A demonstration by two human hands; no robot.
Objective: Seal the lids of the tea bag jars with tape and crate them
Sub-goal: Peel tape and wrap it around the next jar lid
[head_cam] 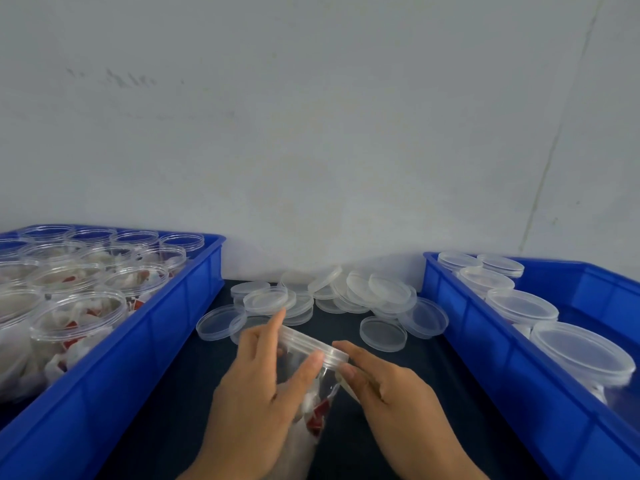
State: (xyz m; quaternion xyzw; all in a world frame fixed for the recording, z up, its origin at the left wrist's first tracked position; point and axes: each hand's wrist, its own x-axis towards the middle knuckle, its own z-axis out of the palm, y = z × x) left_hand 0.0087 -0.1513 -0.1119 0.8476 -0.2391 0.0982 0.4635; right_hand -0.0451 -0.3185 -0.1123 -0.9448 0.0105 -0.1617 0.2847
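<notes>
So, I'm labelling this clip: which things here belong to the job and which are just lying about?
In use: lidded jar, left hand, right hand, tape strip, left crate, right crate.
Lying about: loose lids, wall.

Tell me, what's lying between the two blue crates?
In the head view, a heap of clear loose lids on the dark table, plus both hands holding a jar.

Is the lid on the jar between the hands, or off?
On: a clear lid caps the jar, which the left hand grips.
</notes>
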